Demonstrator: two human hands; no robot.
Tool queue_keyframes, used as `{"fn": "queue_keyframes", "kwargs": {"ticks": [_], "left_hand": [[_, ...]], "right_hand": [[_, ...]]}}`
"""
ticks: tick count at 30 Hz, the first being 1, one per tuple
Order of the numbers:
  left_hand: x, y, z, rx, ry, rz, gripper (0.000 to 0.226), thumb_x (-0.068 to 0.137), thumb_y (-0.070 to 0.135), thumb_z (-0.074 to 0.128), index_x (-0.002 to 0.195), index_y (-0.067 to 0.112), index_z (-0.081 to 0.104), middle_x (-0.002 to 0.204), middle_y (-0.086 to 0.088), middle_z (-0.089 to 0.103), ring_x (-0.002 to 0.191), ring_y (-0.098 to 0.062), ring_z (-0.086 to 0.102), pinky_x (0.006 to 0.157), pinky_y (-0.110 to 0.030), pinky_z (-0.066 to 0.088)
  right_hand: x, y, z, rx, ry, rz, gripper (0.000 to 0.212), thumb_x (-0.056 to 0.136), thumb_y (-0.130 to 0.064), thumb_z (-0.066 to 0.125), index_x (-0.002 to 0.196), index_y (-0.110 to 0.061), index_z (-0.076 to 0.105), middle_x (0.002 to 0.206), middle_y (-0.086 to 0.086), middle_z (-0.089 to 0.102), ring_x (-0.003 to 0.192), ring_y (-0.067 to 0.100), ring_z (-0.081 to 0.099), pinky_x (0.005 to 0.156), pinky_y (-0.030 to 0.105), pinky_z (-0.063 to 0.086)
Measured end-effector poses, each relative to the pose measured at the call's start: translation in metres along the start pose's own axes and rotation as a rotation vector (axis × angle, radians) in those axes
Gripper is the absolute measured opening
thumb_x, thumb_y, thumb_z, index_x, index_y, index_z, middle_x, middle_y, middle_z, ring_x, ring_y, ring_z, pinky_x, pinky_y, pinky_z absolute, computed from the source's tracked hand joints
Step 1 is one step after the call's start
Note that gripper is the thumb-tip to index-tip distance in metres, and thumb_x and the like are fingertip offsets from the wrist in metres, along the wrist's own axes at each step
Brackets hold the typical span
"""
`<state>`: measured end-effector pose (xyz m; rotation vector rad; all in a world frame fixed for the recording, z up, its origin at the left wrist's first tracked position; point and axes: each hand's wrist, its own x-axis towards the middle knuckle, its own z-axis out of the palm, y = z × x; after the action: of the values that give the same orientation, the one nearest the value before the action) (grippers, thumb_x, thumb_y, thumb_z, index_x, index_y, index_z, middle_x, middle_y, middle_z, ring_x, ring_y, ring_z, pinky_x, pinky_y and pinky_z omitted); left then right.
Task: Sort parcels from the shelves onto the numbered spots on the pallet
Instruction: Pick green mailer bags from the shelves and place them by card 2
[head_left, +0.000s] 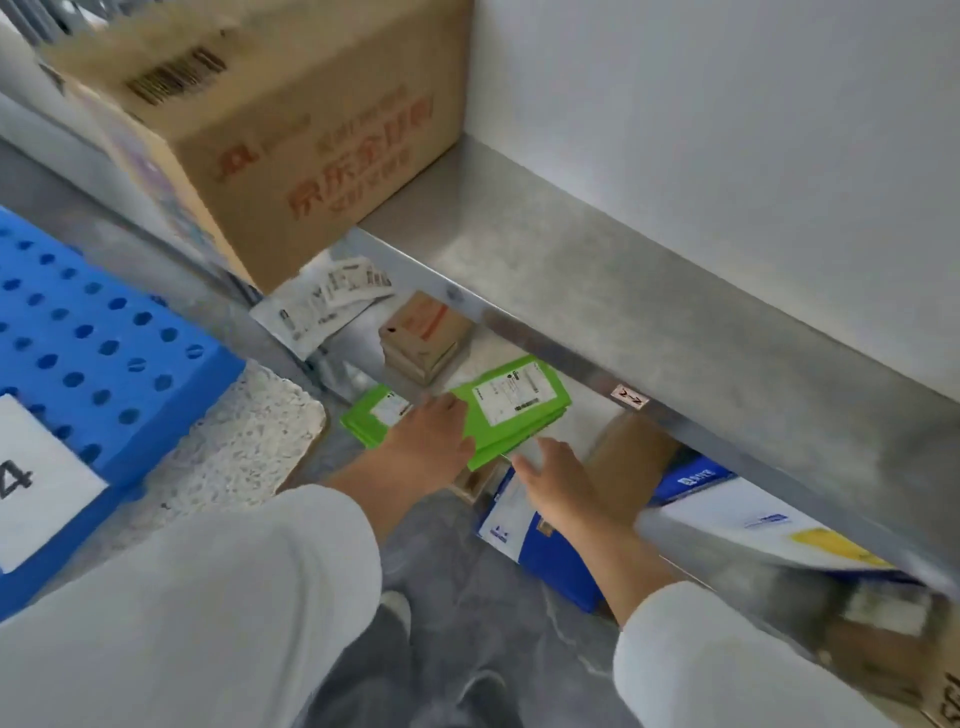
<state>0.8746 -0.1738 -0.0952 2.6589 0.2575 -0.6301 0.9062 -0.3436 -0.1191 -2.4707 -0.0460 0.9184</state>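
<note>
A flat green parcel (511, 405) with a white label sits tilted on the lower shelf, partly on a second green parcel (374, 415). My left hand (426, 441) grips the left edge of the top green parcel. My right hand (556, 478) reaches in with straight fingers that touch the parcel's lower right edge. The blue perforated pallet (78, 338) lies at the left, with a white number card reading 4 (31, 478) on it.
A big brown carton (291, 130) stands on the steel upper shelf (571, 249). Below are a white mailer bag (322, 301), a small brown box (423, 332), a blue-and-white box (519, 530), a brown carton (634, 452) and a flat white envelope (779, 525).
</note>
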Motion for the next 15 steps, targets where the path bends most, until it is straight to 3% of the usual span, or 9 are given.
{"fn": "queue_keyframes", "kwargs": {"ticks": [3, 6, 10, 13, 15], "left_hand": [[0.054, -0.019, 0.027, -0.019, -0.062, -0.006, 0.045, 0.096, 0.027, 0.047, 0.134, 0.004, 0.042, 0.137, -0.013, 0.043, 0.122, -0.030, 0.047, 0.097, -0.043, 0.044], [0.099, -0.036, 0.045, -0.054, -0.071, 0.002, 0.045, 0.096, 0.025, 0.048, 0.133, 0.002, 0.042, 0.136, -0.015, 0.044, 0.123, -0.030, 0.046, 0.097, -0.042, 0.043], [0.152, -0.039, 0.064, -0.052, -0.036, -0.011, 0.035, 0.094, 0.023, 0.047, 0.123, 0.004, 0.048, 0.129, -0.015, 0.050, 0.117, -0.030, 0.050, 0.091, -0.038, 0.042], [0.172, -0.035, 0.078, -0.114, -0.120, -0.046, 0.062, 0.097, 0.027, 0.046, 0.147, 0.002, 0.022, 0.145, -0.020, 0.037, 0.132, -0.032, 0.040, 0.103, -0.039, 0.036], [0.172, -0.034, 0.092, -0.104, -0.181, -0.046, 0.070, 0.098, 0.029, 0.043, 0.151, 0.001, 0.006, 0.149, -0.021, 0.030, 0.134, -0.034, 0.037, 0.105, -0.041, 0.034]], "right_hand": [[0.048, 0.008, 0.033, 0.185, 0.044, 0.103, 0.053, 0.097, -0.037, 0.047, 0.143, -0.012, 0.038, 0.141, 0.010, 0.046, 0.115, 0.023, 0.052, 0.093, 0.032, 0.041], [0.083, 0.010, 0.064, 0.304, 0.053, 0.206, 0.052, 0.095, -0.036, 0.051, 0.137, -0.006, 0.042, 0.124, 0.007, 0.054, 0.111, 0.021, 0.053, 0.091, 0.030, 0.042], [0.115, 0.009, 0.080, 0.499, 0.115, 0.323, 0.033, 0.096, -0.029, 0.053, 0.121, -0.008, 0.055, 0.110, 0.006, 0.062, 0.100, 0.024, 0.060, 0.077, 0.026, 0.042], [0.137, 0.006, 0.085, 0.602, 0.157, 0.403, 0.040, 0.092, -0.034, 0.055, 0.118, -0.004, 0.057, 0.116, 0.014, 0.062, 0.105, 0.031, 0.061, 0.089, 0.035, 0.046], [0.146, 0.007, 0.089, 0.635, 0.192, 0.470, 0.052, 0.086, -0.042, 0.055, 0.122, -0.004, 0.053, 0.120, 0.015, 0.059, 0.103, 0.033, 0.061, 0.093, 0.040, 0.050]]}}
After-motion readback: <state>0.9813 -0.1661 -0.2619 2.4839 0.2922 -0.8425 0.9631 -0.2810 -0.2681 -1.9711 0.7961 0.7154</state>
